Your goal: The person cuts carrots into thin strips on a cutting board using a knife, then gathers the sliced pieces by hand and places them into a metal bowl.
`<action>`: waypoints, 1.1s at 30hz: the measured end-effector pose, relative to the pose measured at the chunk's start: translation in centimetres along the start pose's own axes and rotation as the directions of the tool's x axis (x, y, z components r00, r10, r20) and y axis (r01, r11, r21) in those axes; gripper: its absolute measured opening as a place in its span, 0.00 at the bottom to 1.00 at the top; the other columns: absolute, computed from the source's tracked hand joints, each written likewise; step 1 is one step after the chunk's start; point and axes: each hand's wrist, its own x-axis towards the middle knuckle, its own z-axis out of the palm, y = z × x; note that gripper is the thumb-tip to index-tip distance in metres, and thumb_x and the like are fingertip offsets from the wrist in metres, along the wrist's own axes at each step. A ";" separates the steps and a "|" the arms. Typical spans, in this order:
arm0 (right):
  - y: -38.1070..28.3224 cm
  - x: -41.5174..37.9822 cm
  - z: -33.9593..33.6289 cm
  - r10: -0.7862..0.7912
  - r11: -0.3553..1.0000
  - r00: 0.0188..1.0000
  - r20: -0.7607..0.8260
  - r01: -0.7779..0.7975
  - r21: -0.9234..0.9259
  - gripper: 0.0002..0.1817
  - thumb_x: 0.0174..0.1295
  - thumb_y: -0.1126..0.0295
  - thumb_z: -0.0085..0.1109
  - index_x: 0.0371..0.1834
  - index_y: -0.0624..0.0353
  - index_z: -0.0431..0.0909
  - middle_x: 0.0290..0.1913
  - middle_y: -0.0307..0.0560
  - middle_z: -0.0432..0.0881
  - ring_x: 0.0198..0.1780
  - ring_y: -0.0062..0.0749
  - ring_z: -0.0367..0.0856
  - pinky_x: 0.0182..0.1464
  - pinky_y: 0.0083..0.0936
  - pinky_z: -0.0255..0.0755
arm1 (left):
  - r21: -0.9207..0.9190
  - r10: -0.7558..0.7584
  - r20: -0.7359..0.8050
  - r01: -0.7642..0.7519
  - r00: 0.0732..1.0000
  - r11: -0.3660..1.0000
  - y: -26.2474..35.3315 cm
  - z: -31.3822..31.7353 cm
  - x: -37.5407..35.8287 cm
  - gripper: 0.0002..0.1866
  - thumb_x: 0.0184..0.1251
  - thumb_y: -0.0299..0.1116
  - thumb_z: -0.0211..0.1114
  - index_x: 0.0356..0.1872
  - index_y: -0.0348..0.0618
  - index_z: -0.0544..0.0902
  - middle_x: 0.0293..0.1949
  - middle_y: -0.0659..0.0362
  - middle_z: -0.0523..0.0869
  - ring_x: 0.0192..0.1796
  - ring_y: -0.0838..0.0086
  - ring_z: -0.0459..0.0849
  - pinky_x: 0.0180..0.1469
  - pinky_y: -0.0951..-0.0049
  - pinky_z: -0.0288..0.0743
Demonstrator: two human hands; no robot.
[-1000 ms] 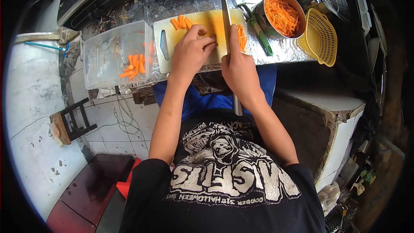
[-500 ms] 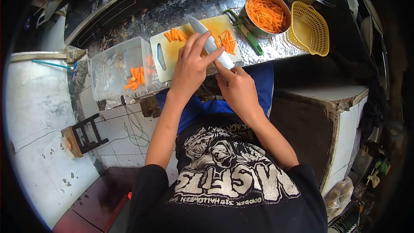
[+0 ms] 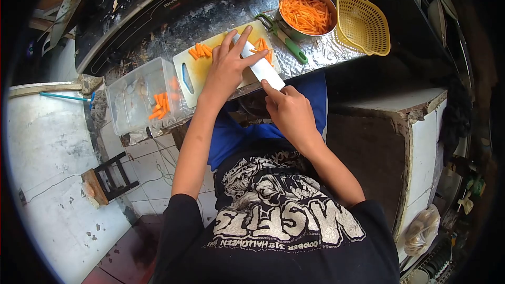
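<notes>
My right hand is closed round the handle end of a large knife, with the index finger along the blade. Over the cutting board, my left hand has its fingers spread, several of them resting on or beside the blade. What lies under that palm is hidden. Cut carrot sticks sit at the board's far left, and thinner carrot strips lie right of the blade. A clear plastic container left of the board holds carrot pieces.
A metal pot full of carrot strips stands at the back right, beside a yellow basket. A green-handled peeler lies between board and pot. Behind is a black stove. A stool stands lower left.
The view has shifted, so the counter things appear further left. My right hand and the knife handle have drawn slightly away from my left hand, and the left fingers are spread wider over the blade.
</notes>
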 end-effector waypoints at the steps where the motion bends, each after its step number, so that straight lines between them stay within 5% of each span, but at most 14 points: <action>1: 0.0 -0.3 -0.3 0.004 1.000 1.000 -0.001 -0.004 -0.001 0.22 0.61 0.72 0.66 0.60 0.48 0.85 0.33 0.57 0.82 0.31 0.52 0.85 0.37 0.44 0.79 | -0.003 0.003 0.001 -0.003 1.000 1.000 -0.1 0.1 0.1 0.36 0.59 0.14 0.57 0.58 0.75 0.88 0.80 0.60 0.64 0.79 0.52 0.62 0.75 0.52 0.61; 10: 0.3 -2.5 -2.5 0.023 0.999 0.995 0.092 -0.020 -0.025 0.22 0.62 0.72 0.67 0.61 0.47 0.85 0.33 0.57 0.82 0.30 0.52 0.84 0.37 0.43 0.79 | -0.007 -0.023 0.014 0.023 1.000 1.000 -1.4 0.4 0.2 0.36 0.61 0.13 0.56 0.59 0.74 0.88 0.81 0.61 0.63 0.79 0.53 0.61 0.75 0.52 0.60; 13: 0.6 -3.6 -3.1 -0.032 0.999 0.996 0.083 0.031 0.007 0.21 0.65 0.70 0.63 0.62 0.48 0.83 0.31 0.57 0.79 0.25 0.54 0.83 0.31 0.46 0.79 | -0.017 -0.039 -0.013 0.039 0.999 0.999 -1.8 0.4 0.3 0.35 0.60 0.13 0.56 0.60 0.70 0.88 0.80 0.58 0.64 0.79 0.53 0.62 0.75 0.54 0.62; 21: 1.0 -6.5 -6.5 0.064 0.992 0.978 0.196 -0.083 0.094 0.22 0.63 0.70 0.66 0.63 0.48 0.84 0.31 0.54 0.80 0.30 0.48 0.83 0.37 0.42 0.79 | -0.248 -0.148 -0.206 0.094 0.967 0.964 -2.1 1.0 -0.4 0.26 0.59 0.16 0.60 0.58 0.52 0.88 0.73 0.49 0.74 0.71 0.52 0.74 0.71 0.53 0.68; 25: 1.4 -6.2 -6.5 0.082 0.991 0.977 0.196 -0.100 0.085 0.21 0.63 0.70 0.66 0.62 0.48 0.85 0.32 0.54 0.81 0.30 0.49 0.83 0.37 0.41 0.79 | -0.272 -0.172 -0.209 0.112 0.963 0.956 -0.6 0.6 -0.9 0.26 0.58 0.16 0.61 0.56 0.52 0.89 0.71 0.49 0.75 0.70 0.53 0.76 0.69 0.54 0.69; 27: 1.1 -5.8 -6.5 0.076 0.994 0.980 0.186 -0.089 0.063 0.22 0.62 0.72 0.68 0.61 0.48 0.85 0.32 0.54 0.82 0.30 0.47 0.83 0.37 0.40 0.78 | -0.119 0.038 -0.171 -0.059 0.984 0.991 0.1 0.3 -1.3 0.26 0.58 0.15 0.61 0.55 0.52 0.89 0.72 0.48 0.75 0.72 0.54 0.74 0.67 0.56 0.71; 33: 0.8 -5.4 -6.9 0.045 0.998 0.979 0.197 -0.055 0.042 0.22 0.61 0.73 0.68 0.61 0.48 0.85 0.32 0.54 0.82 0.30 0.48 0.83 0.37 0.40 0.77 | -0.050 -0.057 -0.169 0.049 0.984 0.998 -0.5 0.5 -1.1 0.26 0.57 0.14 0.60 0.54 0.51 0.90 0.73 0.48 0.73 0.73 0.51 0.72 0.71 0.56 0.69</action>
